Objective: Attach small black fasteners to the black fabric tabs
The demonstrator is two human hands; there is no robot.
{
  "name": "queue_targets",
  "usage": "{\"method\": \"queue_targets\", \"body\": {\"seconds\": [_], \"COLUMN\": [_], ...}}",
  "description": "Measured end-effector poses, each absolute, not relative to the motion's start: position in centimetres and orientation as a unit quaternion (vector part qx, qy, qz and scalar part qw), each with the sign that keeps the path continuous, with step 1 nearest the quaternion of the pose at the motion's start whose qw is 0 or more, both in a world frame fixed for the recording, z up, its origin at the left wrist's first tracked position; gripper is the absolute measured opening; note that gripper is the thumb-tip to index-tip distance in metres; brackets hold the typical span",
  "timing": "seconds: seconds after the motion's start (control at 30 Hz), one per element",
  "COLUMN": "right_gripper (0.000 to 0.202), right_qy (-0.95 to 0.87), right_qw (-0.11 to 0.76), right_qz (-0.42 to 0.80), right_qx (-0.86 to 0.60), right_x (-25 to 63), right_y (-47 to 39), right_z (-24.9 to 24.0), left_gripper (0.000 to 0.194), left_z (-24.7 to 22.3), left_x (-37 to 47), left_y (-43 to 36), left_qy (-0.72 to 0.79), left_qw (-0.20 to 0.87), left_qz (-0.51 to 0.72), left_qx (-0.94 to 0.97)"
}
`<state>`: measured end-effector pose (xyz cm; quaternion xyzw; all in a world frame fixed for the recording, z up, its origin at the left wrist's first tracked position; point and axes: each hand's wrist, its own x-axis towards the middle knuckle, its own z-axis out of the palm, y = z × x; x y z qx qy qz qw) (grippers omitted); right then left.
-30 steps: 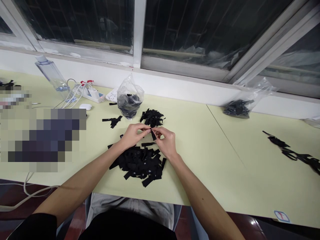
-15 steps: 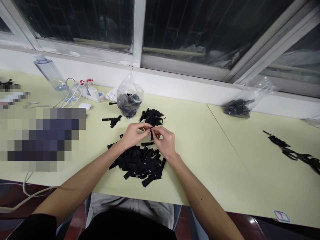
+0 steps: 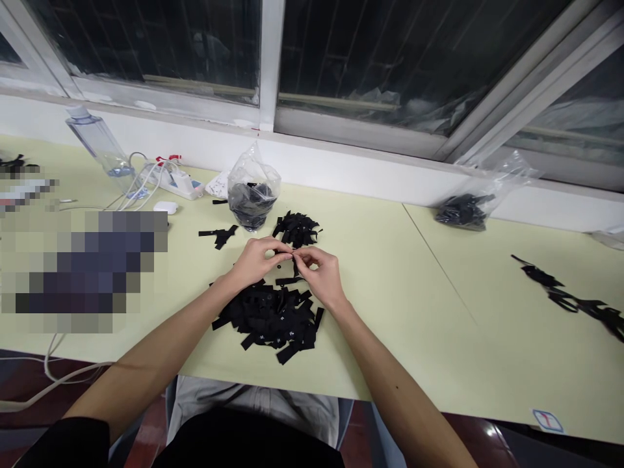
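Observation:
My left hand (image 3: 260,260) and my right hand (image 3: 320,274) meet fingertip to fingertip over the table. Both are closed in a pinch on one small black fabric strip (image 3: 295,268), which hangs down between them; most of it is hidden by the fingers. Just below lies a large loose pile of black fabric strips (image 3: 273,315), some with small white marks. Beyond my fingertips sits a smaller heap of similar black pieces (image 3: 297,229).
A clear plastic bag with black pieces (image 3: 252,198) stands behind the heap; another bag (image 3: 463,211) lies by the wall. Left are a water bottle (image 3: 104,146), a power strip (image 3: 182,185) with cables and a white case (image 3: 166,207). Black straps (image 3: 565,292) lie far right.
My fingertips have drawn slightly closer together over the strip, covering more of its top. A small dark round spot now shows below my left fingers. The piles look unchanged.

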<state>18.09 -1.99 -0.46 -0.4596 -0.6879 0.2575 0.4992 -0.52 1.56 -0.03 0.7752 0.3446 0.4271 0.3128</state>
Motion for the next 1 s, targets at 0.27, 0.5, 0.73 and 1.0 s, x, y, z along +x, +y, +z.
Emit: {"method": "queue_targets", "body": {"seconds": [0.27,0.5,0.73,1.0], "right_gripper": [0.032,0.022,0.027,0.033], "right_qy": [-0.675,-0.624,-0.58,-0.563], "right_qw": [0.483,0.509,0.54,0.55], "right_qz": [0.297,0.318,0.4,0.423], "right_qx": [-0.473,-0.501,-0.46,-0.45], "right_x": [17.8,18.4,18.9,19.1], "right_y": [-2.4,-1.4,-0.8,-0.6], "right_z": [0.0,-0.8,-0.9,-1.0], "left_gripper": [0.015,0.022,0.033,0.039], "left_z": [0.2,-0.4,-0.9,-1.0], "left_x": [-0.2,-0.1,0.0,-0.4], "left_y": [1.2,1.4,2.1,2.6], "left_qy": [0.381,0.371,0.329,0.336], "left_qw": [0.327,0.392,0.516,0.504], "left_qz": [0.456,0.447,0.461,0.495], "left_qx": [0.735,0.713,0.643,0.623]}}
